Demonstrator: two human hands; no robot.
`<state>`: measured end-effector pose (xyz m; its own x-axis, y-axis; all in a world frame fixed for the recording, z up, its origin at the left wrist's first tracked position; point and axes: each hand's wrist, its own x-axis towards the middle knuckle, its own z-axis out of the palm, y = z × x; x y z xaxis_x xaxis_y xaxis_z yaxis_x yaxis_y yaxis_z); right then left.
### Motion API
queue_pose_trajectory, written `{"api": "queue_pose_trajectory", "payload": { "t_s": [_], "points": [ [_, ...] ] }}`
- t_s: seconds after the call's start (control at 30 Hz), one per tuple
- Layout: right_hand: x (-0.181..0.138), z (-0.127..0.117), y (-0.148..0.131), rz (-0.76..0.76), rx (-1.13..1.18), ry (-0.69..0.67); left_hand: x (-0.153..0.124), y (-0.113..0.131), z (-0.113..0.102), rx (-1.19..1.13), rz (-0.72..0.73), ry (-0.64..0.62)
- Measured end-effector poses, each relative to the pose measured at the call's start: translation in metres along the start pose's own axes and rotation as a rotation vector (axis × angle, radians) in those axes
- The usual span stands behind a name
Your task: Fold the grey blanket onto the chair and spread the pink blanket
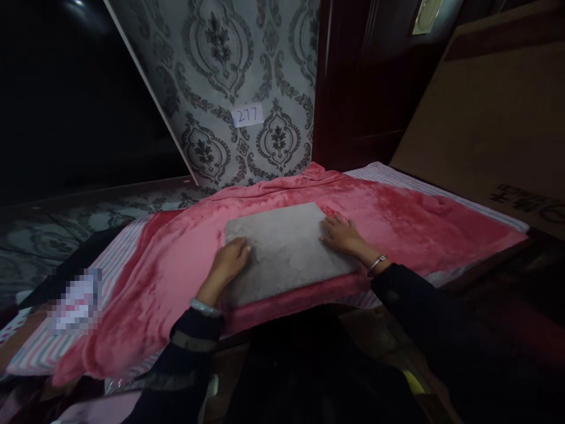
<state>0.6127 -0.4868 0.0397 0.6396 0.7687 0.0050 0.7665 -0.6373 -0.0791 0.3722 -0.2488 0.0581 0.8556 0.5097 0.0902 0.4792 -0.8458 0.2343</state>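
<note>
A flat grey folded cloth [282, 250] lies on a pink fleece blanket [388, 215] spread over a striped surface. My left hand [229, 262] rests on the grey cloth's left edge with fingers curled over it. My right hand [342, 234] lies flat on its right edge with fingers stretched out and a bracelet at the wrist. Both sleeves are dark.
A patterned grey wallpaper panel with a label reading 277 [247, 115] stands behind the blanket. A dark red door [366, 88] is to its right, and a brown cardboard sheet [494, 112] leans at the far right. The striped sheet [39, 347] sticks out at the lower left.
</note>
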Motion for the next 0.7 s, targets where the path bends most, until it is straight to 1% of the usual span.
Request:
{"api": "queue_pose_trajectory", "payload": {
  "t_s": [0.07, 0.1, 0.17, 0.23, 0.33, 0.4, 0.47, 0.5, 0.7],
  "points": [
    [0.018, -0.015, -0.021, -0.044, 0.006, 0.072, 0.028, 0.011, -0.007, -0.019, 0.043, 0.057],
    [0.027, -0.02, -0.035, -0.079, 0.022, 0.1, 0.041, 0.018, -0.009, -0.011, 0.037, 0.062],
    [0.046, -0.025, -0.067, -0.149, 0.061, 0.117, 0.063, 0.03, -0.006, 0.033, -0.024, 0.073],
    [0.061, -0.022, -0.094, -0.2, 0.092, 0.106, 0.074, 0.036, 0.003, 0.109, -0.094, 0.111],
    [0.076, -0.006, -0.117, -0.249, 0.115, 0.087, 0.073, 0.033, 0.024, 0.234, -0.088, 0.134],
    [0.083, 0.007, -0.119, -0.301, 0.129, 0.083, 0.069, 0.027, 0.035, 0.281, -0.063, 0.116],
    [0.088, 0.018, -0.113, -0.33, 0.146, 0.085, 0.068, 0.023, 0.04, 0.296, -0.062, 0.106],
    [0.091, 0.022, -0.107, -0.317, 0.15, 0.091, 0.068, 0.022, 0.041, 0.296, -0.064, 0.103],
    [0.108, 0.029, -0.063, -0.057, 0.131, 0.124, 0.074, 0.022, 0.04, 0.264, -0.074, 0.079]
  ]
}}
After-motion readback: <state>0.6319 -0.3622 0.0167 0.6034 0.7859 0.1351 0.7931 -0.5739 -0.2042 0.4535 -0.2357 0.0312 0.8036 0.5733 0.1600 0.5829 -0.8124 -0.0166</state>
